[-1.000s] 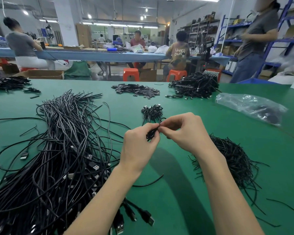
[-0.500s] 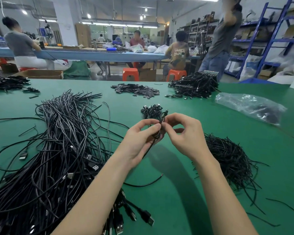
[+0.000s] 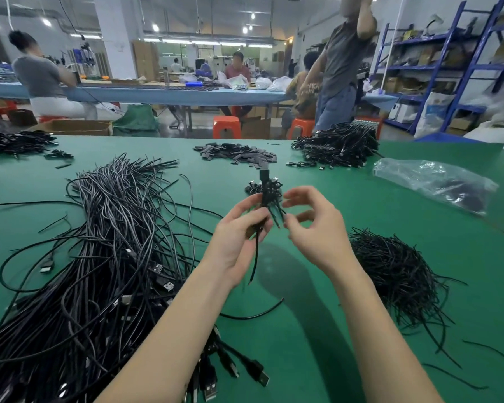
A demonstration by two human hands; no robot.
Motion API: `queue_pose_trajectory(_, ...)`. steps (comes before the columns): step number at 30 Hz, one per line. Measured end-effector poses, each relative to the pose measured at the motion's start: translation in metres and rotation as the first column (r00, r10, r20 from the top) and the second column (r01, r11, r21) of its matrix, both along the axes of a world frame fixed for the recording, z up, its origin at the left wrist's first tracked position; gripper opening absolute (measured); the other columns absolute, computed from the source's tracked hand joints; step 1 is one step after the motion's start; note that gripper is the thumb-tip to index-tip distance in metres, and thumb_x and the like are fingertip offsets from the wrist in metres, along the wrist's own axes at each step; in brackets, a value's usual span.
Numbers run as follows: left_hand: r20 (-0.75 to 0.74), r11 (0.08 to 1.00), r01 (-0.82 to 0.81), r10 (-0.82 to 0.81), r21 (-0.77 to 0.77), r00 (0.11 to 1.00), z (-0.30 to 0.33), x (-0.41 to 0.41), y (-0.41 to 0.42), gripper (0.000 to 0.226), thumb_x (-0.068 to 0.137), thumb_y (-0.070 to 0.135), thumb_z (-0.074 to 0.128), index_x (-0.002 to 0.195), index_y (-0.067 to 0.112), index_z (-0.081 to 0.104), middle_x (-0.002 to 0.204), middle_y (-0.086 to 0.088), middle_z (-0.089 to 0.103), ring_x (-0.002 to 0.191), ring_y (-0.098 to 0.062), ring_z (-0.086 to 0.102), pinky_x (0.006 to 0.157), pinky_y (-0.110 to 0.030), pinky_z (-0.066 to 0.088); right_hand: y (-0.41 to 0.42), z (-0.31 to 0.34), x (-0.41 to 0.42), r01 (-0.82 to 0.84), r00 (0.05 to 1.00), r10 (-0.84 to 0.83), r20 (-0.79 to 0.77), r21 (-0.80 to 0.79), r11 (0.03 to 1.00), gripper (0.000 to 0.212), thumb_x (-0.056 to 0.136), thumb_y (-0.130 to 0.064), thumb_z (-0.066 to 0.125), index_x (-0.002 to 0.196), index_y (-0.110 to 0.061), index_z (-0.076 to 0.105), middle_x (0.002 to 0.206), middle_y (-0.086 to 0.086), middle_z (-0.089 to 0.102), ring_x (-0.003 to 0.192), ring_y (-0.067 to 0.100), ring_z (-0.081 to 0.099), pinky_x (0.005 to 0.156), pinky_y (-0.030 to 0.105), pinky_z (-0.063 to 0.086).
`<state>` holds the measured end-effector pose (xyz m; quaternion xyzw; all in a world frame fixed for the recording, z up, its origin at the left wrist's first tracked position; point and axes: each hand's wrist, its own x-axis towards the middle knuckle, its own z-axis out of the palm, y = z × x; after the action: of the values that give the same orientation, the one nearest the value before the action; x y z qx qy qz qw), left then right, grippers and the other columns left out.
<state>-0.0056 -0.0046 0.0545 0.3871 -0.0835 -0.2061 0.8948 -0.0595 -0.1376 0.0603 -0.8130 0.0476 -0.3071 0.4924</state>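
The left hand holds a small coiled cable bundle upright above the middle of the green table. Its thumb and fingers are pinched together on the lower part of the coil. A connector sticks out at the top, and one loose cable tail hangs down past the palm.

The right hand sits just beside the bundle on its right. Its fingers are apart and loosely curled, and they clamp on nothing. One fingertip seems to brush the short black ends sticking out below the coil, though motion blur makes that contact uncertain.

A big pile of loose black cables with USB plugs spreads over the left of the table and reaches under the left forearm. A heap of thin black ties lies near the right forearm. Farther back are a pile of flat black pieces, a stack of bundled cables and a crumpled clear plastic bag at the right.
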Motion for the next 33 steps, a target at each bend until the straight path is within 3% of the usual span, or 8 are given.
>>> queue_pose_trajectory(3,-0.126,0.998,0.046,-0.051,-0.043,0.991,0.003,0.000,0.004,0.021,0.091,-0.007,0.055,0.098,0.007,0.068,0.072,-0.006,0.070,0.069,-0.012,0.063,0.081,-0.025,0.055,-0.004,-0.005,-0.003,0.062,0.991,-0.003,0.134,-0.434,0.899,0.036,0.082,-0.019,0.072,0.110,-0.037,0.058,0.110,-0.023,0.062,0.084,0.006,0.063,0.070,0.034,0.057)
queue_pose_trajectory(9,-0.211,0.994,0.077,-0.092,-0.076,0.973,0.004,-0.001,0.003,0.022,0.089,-0.006,0.058,0.106,0.006,0.064,0.085,-0.014,0.069,0.077,-0.019,0.063,0.084,-0.028,0.054,-0.002,-0.010,0.000,0.103,0.958,0.037,0.284,-0.463,0.881,0.019,0.085,-0.026,0.074,0.101,-0.035,0.069,0.106,-0.024,0.063,0.087,0.002,0.061,0.068,0.033,0.056)
queue_pose_trajectory(17,-0.133,0.986,0.143,-0.153,-0.082,0.979,0.001,0.001,0.009,0.030,0.076,-0.006,0.066,0.102,0.008,0.061,0.105,-0.022,0.068,0.099,-0.029,0.065,0.099,-0.036,0.051,0.005,-0.006,0.002,0.101,0.963,-0.022,0.268,-0.283,0.954,0.004,0.086,-0.025,0.077,0.086,-0.028,0.078,0.079,-0.020,0.074,0.073,0.003,0.069,0.059,0.018,0.050)
queue_pose_trajectory(20,0.068,0.981,0.119,-0.130,0.155,0.989,0.003,0.002,0.014,0.022,0.084,-0.009,0.061,0.097,0.009,0.061,0.092,-0.012,0.071,0.079,-0.018,0.066,0.080,-0.026,0.053,0.004,0.002,0.003,-0.078,0.997,0.082,-0.014,0.179,0.981,0.006,0.085,-0.016,0.078,0.079,-0.019,0.079,0.070,-0.006,0.075,0.064,0.004,0.069,0.053,0.013,0.046)
queue_pose_trajectory(23,0.150,0.972,0.103,-0.136,0.210,0.979,0.004,-0.001,0.013,0.020,0.088,-0.011,0.058,0.095,0.008,0.062,0.093,-0.009,0.070,0.083,-0.017,0.065,0.088,-0.027,0.052,0.002,0.011,-0.002,-0.087,0.901,0.416,-0.122,0.889,0.450,0.003,0.071,-0.007,0.077,0.070,-0.010,0.078,0.068,0.003,0.072,0.055,0.009,0.068,0.039,0.011,0.042)
queue_pose_trajectory(25,0.144,0.976,0.101,-0.129,0.191,0.981,0.005,-0.003,0.011,0.019,0.089,-0.012,0.057,0.096,0.006,0.061,0.093,-0.012,0.070,0.080,-0.017,0.066,0.087,-0.028,0.054,0.007,0.009,-0.004,-0.068,0.878,0.477,-0.032,0.979,0.192,0.004,0.069,-0.005,0.075,0.071,-0.006,0.078,0.067,0.002,0.070,0.055,0.010,0.067,0.036,0.011,0.042)
queue_pose_trajectory(30,0.084,0.976,0.013,-0.032,0.219,0.996,0.004,0.007,0.017,0.016,0.088,-0.006,0.062,0.094,0.008,0.063,0.075,-0.003,0.070,0.069,-0.013,0.062,0.074,-0.024,0.054,-0.001,0.004,-0.005,-0.162,0.967,0.211,-0.143,0.293,0.942,0.020,0.097,-0.012,0.062,0.107,-0.028,0.068,0.096,-0.009,0.077,0.065,0.011,0.071,0.053,0.020,0.051)
queue_pose_trajectory(33,0.058,0.975,0.022,-0.035,0.220,0.998,0.002,0.007,0.016,0.012,0.086,-0.003,0.066,0.091,0.008,0.064,0.071,-0.004,0.067,0.065,-0.014,0.061,0.069,-0.024,0.056,-0.010,0.001,-0.006,-0.041,0.998,0.056,0.038,-0.332,0.942,0.036,0.087,-0.011,0.072,0.108,-0.039,0.065,0.107,-0.023,0.068,0.072,0.008,0.067,0.068,0.020,0.051)
